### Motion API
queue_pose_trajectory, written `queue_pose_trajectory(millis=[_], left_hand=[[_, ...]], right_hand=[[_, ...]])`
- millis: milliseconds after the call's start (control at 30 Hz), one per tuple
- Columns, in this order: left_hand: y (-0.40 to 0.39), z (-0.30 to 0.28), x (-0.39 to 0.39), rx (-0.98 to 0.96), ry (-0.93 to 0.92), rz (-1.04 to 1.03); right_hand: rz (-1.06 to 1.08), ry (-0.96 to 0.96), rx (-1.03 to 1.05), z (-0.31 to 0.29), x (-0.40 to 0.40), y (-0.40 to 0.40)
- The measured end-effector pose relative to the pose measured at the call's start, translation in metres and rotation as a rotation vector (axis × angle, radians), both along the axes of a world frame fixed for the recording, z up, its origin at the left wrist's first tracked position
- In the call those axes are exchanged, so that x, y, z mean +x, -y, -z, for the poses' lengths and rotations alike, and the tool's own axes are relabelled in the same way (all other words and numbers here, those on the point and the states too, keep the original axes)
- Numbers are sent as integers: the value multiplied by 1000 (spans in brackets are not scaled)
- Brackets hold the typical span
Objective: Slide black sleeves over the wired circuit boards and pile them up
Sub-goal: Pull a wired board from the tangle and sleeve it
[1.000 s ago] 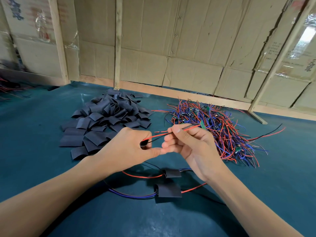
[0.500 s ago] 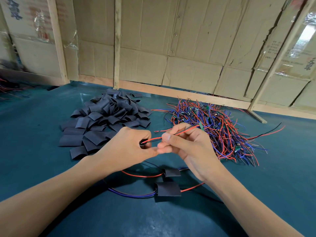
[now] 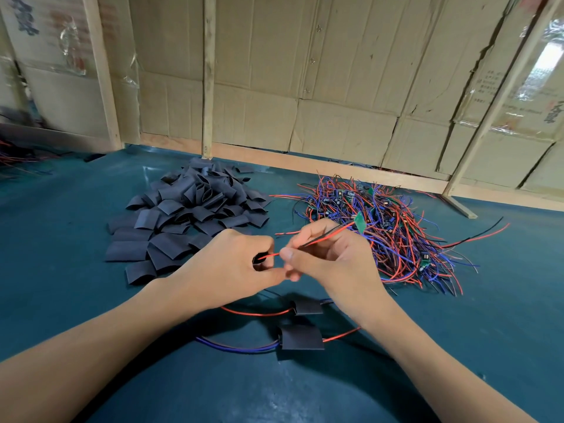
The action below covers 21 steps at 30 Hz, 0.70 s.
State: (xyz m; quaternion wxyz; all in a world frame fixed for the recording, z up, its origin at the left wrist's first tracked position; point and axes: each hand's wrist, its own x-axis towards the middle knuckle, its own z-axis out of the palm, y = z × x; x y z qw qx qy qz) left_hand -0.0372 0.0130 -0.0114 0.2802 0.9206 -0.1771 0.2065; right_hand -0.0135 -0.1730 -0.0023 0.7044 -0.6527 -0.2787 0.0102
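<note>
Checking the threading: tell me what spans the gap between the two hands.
In the head view, red and black wires run from the right hand into the black sleeve held by the left hand.

Two sleeved boards (image 3: pixel 301 337), two hands (image 3: pixel 232 267).

a teal table mat (image 3: pixel 61 227) lies before cardboard walls (image 3: pixel 335 87) braced by wooden posts (image 3: pixel 208 74).

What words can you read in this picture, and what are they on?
No text can be read for sure.
Cardboard wall, right side: printed lines and big dark characters, too blurred to read.
Cardboard at top left: dark characters, blurred too.
Sleeves, wires and green board: no text shows.
</note>
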Motion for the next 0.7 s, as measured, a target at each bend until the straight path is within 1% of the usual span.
queue_pose_trajectory(millis=[67,133,167,233,267,300,367,400,433,567,700], left_hand=[[-1,-2,0,74,12,-1],[-2,-7,-1,184,20,4],[-1,-9,-2,239,18,9],[-2,-9,-1,258,1,22],[-3,-8,0,255,-1,17],[-4,-7,2,266,13,5],[-6,-5,5,293,35,-21],[-7,-4,6,305,35,-31],[-8,-4,6,323,32,-39],[-8,-4,6,365,20,-70],[-8,-5,6,426,41,-108]], right_hand=[[79,87,-112,1,-5,-2],[116,144,-177,2,-11,-8],[137,156,-198,2,-13,-11],[184,115,-221,-1,-18,-17],[180,23,-199,-4,-19,-18],[152,-125,-135,-7,-20,-17],[44,-481,52,-14,-19,-13],[8,-619,112,-16,-18,-10],[-5,-715,132,-17,-17,-7],[21,-931,140,-15,-7,0],[83,-1055,287,-9,2,6]])
